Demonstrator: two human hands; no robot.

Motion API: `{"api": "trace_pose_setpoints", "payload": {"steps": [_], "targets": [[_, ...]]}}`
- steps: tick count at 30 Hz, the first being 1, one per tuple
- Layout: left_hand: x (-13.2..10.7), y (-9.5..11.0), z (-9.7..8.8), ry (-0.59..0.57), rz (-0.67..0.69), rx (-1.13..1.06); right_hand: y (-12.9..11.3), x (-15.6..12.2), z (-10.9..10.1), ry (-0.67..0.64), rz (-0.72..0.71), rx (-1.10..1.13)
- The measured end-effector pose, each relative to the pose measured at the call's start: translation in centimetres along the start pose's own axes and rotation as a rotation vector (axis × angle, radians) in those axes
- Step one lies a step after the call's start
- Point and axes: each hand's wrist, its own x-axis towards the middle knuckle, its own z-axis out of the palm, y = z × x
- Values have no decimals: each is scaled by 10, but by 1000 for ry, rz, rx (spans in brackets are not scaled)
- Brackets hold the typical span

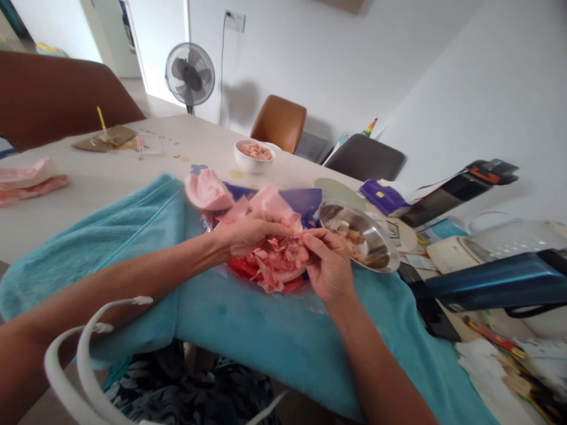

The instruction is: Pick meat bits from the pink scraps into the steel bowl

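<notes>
Both hands meet over a heap of thin, ruffled pink pieces, whose material I cannot make out. My left hand reaches across its left side, thumb and fingers closed on the ruffled pink piece. My right hand pinches the right edge of the same piece, fingertips close to the left ones. Something red lies under the heap. Larger smooth pink folds sit just behind the left hand. To the right, a steel bowl holds pale and brownish bits.
A teal towel covers the near table edge. Farther back stands a white bowl of pink bits. More pink material lies far left. Dark blue and black long objects crowd the right. White cables hang near my left forearm.
</notes>
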Motion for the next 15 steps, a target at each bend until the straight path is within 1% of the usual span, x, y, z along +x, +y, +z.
{"api": "trace_pose_setpoints", "payload": {"steps": [2,3,5,7,8,10,12,13,15], "targets": [[1,1,-1,-7,5,5,-2,1,-3,-18,3,7],[1,2,-2,-4,8,9,-4,3,-5,-6,-15,11],[3,6,-6,44,30,11,-9,5,-12,60,-89,34],[4,9,-11,119,72,-4,-15,8,-20,125,-155,59],[3,11,-13,108,82,-14,-17,9,-22,134,-161,55],[2,12,-15,-13,61,-32,-20,9,-25,122,-145,7],[0,12,-15,-122,29,-36,-21,9,-26,139,-172,-55],[-1,11,-15,-153,21,-33,-22,10,-26,170,-212,-78],[-2,10,-13,-176,19,-27,-24,14,-30,254,-309,-110]]}}
